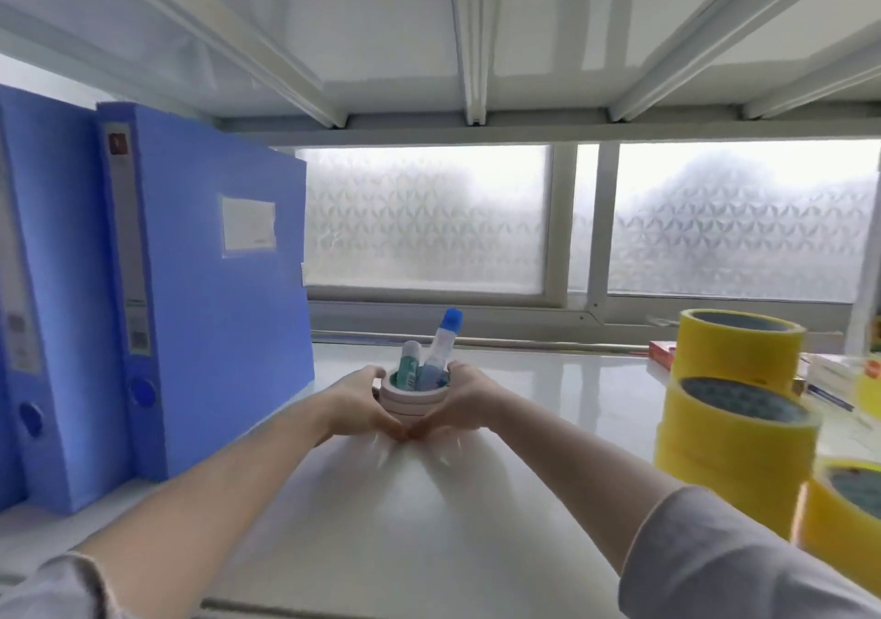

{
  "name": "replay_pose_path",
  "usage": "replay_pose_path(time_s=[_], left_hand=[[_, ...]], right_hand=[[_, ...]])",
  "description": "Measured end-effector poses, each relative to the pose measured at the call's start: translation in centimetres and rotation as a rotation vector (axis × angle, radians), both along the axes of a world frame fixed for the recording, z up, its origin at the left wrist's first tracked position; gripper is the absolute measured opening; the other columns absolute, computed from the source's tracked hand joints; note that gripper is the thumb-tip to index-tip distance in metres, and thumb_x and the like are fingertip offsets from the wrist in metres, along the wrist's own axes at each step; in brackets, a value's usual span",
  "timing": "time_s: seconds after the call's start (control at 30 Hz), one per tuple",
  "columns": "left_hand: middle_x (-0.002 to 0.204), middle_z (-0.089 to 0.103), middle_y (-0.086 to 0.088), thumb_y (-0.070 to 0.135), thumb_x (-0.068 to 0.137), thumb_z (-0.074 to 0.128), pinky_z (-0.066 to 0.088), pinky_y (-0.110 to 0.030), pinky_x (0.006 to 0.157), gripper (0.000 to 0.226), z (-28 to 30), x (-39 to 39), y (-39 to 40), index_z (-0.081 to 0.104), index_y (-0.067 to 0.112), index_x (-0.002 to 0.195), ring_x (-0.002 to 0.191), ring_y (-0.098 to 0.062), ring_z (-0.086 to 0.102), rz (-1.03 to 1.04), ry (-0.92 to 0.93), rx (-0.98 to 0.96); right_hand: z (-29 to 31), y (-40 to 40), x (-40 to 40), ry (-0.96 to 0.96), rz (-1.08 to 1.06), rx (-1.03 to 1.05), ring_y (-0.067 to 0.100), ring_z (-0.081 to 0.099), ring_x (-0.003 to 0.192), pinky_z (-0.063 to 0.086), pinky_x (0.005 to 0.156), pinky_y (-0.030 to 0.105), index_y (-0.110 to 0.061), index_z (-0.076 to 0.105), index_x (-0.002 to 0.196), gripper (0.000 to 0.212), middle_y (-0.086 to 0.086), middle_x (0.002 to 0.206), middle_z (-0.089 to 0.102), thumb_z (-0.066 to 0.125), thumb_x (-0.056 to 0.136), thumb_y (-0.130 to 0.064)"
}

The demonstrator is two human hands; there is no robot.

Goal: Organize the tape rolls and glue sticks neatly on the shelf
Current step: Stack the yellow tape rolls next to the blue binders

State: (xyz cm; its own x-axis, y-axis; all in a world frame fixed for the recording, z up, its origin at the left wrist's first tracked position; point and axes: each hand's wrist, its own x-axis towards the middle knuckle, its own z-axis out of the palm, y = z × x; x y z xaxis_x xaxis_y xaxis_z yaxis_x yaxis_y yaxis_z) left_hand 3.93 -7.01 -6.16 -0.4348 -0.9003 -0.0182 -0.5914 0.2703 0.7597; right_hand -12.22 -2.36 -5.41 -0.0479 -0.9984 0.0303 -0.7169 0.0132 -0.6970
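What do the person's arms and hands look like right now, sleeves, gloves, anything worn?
Both hands are bare: no gloves, rings or watch show on the left hand or the right hand. The forearms are uncovered too. Each arm wears a light grey sleeve pushed up toward the elbow: the left sleeve shows a paler cuff edge, and the right sleeve looks loose and plain, with no markings visible.

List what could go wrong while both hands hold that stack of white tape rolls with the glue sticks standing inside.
1. The blue-capped glue stick leans and rises well above the white tape rolls; a jolt might tip it out.
2. The rolls are only stacked, held by the left hand and right hand at the sides, so they could slide apart.
3. The yellow tape stacks stand close on the right; the right sleeve could knock them.
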Motion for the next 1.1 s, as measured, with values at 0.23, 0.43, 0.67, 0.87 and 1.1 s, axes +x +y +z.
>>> replay_pose_path(time_s=[0.23,0.43,0.67,0.87,1.1], left_hand=[[0.098,0.064,0.0,0.011,0.065,0.086,0.047,-0.012,0.064,0.089,0.4,-2.6,8.5,0.033,0.011,0.136,0.085,-0.006,0.062,-0.084,0.006,0.007],[0.102,0.059,0.001,0.019,0.066,0.085,0.049,-0.016,0.074,0.089,0.8,-4.8,15.8,0.03,0.012,0.136,0.092,-0.009,0.058,-0.159,-0.056,-0.017],[0.09,0.061,0.0,0.008,0.066,0.084,0.049,-0.01,0.058,0.08,0.6,-8.4,21.8,0.034,0.005,0.128,0.075,-0.005,0.059,-0.26,-0.004,-0.032],[0.081,0.06,0.0,-0.001,0.067,0.08,0.046,-0.01,0.051,0.074,-0.1,-12.8,23.8,0.034,0.004,0.125,0.065,-0.003,0.058,-0.323,0.041,-0.055],[0.083,0.06,0.002,0.007,0.062,0.086,0.047,-0.01,0.055,0.073,-0.6,-16.3,23.7,0.036,0.011,0.116,0.072,-0.004,0.058,-0.346,0.077,-0.071]], right_hand=[[-0.8,8.5,-2.3,-0.019,-0.031,-0.06,0.018,0.065,0.101,0.05,0.096,0.032,-0.015,0.066,0.109,0.047,0.002,0.103,0.069,0.083,0.066,-0.019],[-2.2,15.9,-5.0,-0.069,-0.074,-0.087,0.013,0.066,0.094,0.055,0.088,0.029,-0.017,0.062,0.112,0.063,-0.001,0.101,0.069,0.088,0.056,-0.029],[-2.2,23.6,-8.9,-0.094,-0.132,-0.107,-0.003,0.062,0.079,0.051,0.07,0.007,-0.013,0.056,0.111,0.056,-0.01,0.093,0.066,0.086,0.064,-0.022],[-2.3,27.4,-12.8,-0.03,-0.221,-0.131,0.007,0.064,0.098,0.052,0.092,0.026,-0.018,0.052,0.12,0.079,-0.007,0.108,0.068,0.089,0.052,-0.035],[-1.5,28.9,-15.6,0.022,-0.255,-0.12,0.007,0.065,0.096,0.053,0.09,0.025,-0.026,0.052,0.111,0.07,-0.007,0.106,0.069,0.088,0.052,-0.04]])
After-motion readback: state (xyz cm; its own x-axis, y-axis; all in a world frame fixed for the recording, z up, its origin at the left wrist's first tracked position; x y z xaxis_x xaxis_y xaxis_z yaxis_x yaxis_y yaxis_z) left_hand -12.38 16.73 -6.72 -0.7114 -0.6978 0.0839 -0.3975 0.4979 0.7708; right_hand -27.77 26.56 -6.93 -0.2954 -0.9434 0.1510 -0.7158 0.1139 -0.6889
